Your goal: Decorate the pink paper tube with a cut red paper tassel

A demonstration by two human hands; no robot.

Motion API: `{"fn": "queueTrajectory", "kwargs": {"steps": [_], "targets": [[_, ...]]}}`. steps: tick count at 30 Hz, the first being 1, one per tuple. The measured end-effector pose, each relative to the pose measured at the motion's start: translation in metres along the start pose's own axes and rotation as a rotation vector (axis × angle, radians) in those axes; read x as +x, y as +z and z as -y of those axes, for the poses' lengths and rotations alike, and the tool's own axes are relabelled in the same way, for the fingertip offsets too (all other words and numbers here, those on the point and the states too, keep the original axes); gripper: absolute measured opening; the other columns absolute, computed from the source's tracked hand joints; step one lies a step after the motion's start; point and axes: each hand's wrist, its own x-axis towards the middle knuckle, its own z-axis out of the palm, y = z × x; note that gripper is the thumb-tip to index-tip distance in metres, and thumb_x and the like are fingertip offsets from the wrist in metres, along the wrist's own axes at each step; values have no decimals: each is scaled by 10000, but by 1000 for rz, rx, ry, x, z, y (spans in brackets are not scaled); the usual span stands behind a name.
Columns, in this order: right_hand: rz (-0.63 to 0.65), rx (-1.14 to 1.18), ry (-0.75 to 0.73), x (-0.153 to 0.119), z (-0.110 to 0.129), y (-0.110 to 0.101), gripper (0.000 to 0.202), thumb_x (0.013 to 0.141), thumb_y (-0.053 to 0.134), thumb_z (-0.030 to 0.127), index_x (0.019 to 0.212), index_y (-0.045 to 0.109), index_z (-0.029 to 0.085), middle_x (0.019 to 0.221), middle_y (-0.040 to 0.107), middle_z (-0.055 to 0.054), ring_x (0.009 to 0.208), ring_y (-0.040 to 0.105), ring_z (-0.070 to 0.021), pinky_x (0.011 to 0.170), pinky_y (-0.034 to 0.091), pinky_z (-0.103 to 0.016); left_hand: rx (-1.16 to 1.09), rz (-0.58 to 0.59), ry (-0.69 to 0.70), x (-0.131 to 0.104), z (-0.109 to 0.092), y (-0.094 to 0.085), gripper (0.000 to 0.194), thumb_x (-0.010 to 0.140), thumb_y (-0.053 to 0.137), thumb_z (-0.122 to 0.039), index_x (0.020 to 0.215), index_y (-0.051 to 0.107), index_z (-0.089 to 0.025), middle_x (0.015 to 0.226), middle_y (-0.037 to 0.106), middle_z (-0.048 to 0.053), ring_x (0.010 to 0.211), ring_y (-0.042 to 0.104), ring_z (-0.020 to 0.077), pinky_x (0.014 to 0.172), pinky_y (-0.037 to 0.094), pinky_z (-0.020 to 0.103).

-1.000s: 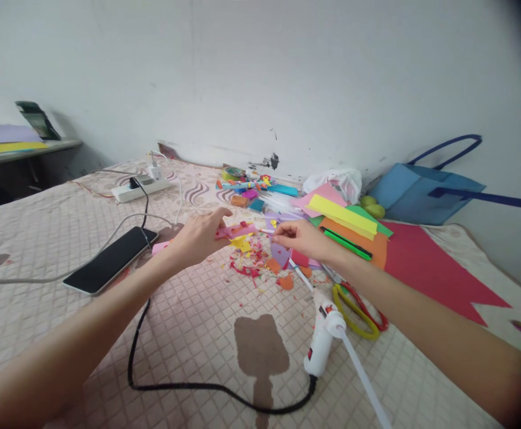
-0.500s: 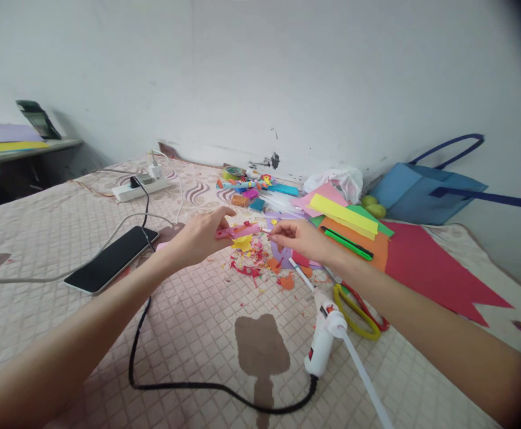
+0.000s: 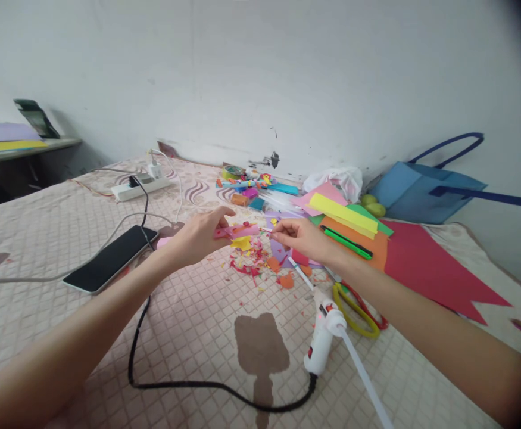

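My left hand (image 3: 197, 238) is closed on a pink paper strip (image 3: 247, 230) with small red and orange pieces on it, held level above the cloth. Just off the strip's right end, my right hand (image 3: 302, 239) pinches a thin, dark reddish sliver (image 3: 267, 230), too small to name. A yellow paper cutout (image 3: 241, 242) lies below the strip, beside scattered paper scraps (image 3: 249, 266). Nearer to me, a white glue gun (image 3: 320, 342) lies with its nozzle toward the scraps and a long glue stick in its back.
Yellow-and-red-handled scissors (image 3: 356, 316) lie right of the glue gun. Coloured sheets (image 3: 430, 262), a green cutter (image 3: 347, 243) and a blue bag (image 3: 425, 187) are at right. A phone (image 3: 108, 259), a power strip (image 3: 139, 189) and cables lie at left. Clay packs (image 3: 240, 201) sit behind.
My right fingertips have drawn very slightly rightward from the end of the pink strip. My left hand keeps its hold, and the view has shifted a little.
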Motion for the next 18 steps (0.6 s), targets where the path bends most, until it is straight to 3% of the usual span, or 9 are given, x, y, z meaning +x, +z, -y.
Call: {"fn": "queueTrajectory", "kwargs": {"steps": [10,18], "targets": [[-30,-124,-91,-1,3,5,195,789,563,291,863,688,161,689,620,-11,561,493,-120,528,365,-240,12,25,-8,1,0,3,427,765,574,-229,1179,491,-161,950,662,82,850,622,197,747,462,311],[-33,-86,-85,-1,5,7,214,784,575,316,862,678,144,626,557,11,524,440,-103,495,339,-231,29,35,-10,0,0,5,422,765,582,-228,1172,492,-164,964,668,86,867,622,203,762,461,321]]}}
